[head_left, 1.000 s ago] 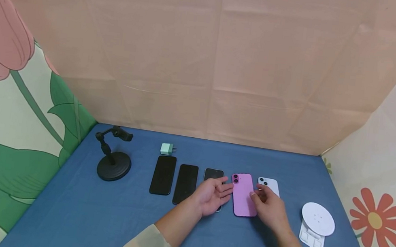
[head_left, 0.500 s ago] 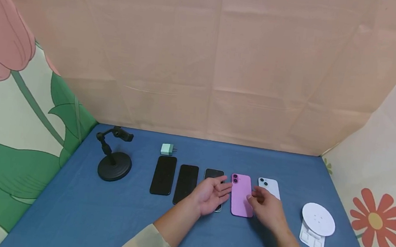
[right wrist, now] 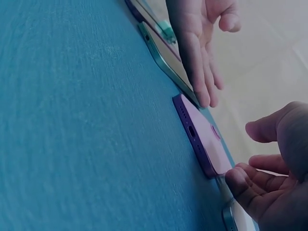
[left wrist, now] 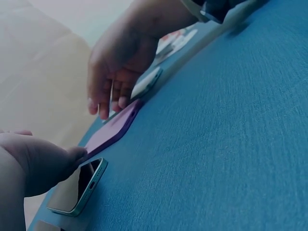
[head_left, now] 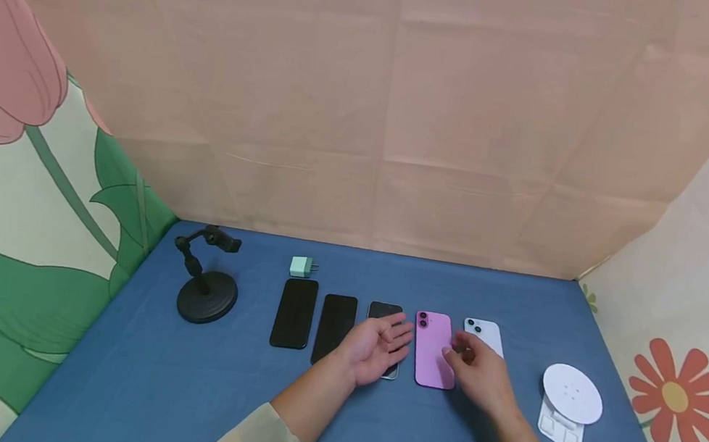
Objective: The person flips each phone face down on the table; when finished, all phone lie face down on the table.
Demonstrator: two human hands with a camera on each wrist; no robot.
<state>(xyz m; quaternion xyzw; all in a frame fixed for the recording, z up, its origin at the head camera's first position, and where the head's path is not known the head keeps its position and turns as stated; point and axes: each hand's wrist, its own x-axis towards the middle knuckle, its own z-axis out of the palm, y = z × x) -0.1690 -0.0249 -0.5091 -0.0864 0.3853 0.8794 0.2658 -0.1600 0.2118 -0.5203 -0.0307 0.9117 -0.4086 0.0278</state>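
Note:
A pink-purple phone point(head_left: 434, 350) lies back up on the blue cloth, its camera corner at the far left. My left hand point(head_left: 375, 351) is palm up with extended fingers at the phone's left edge, above a dark-screened phone point(head_left: 385, 311) that it partly covers. Beside the right edge hovers my right hand point(head_left: 483, 373), fingers loosely bent and holding nothing; whether its fingertips touch the phone I cannot tell. A pale phone point(head_left: 485, 331), also back up, is partly hidden by the right hand. In the right wrist view the pink-purple phone point(right wrist: 204, 137) sits between both hands.
Two black phones point(head_left: 294, 313) lie screen up to the left, with a mint charger plug point(head_left: 300, 267) behind them. A black stand point(head_left: 206, 297) occupies the far left. On the right is a white folding stand point(head_left: 572, 393). Fabric walls border the table.
Early on, the pink-purple phone shifted slightly left and turned straighter, with the right hand moving left beside it. Since half a second ago, the hands have hardly moved; the view shifted slightly.

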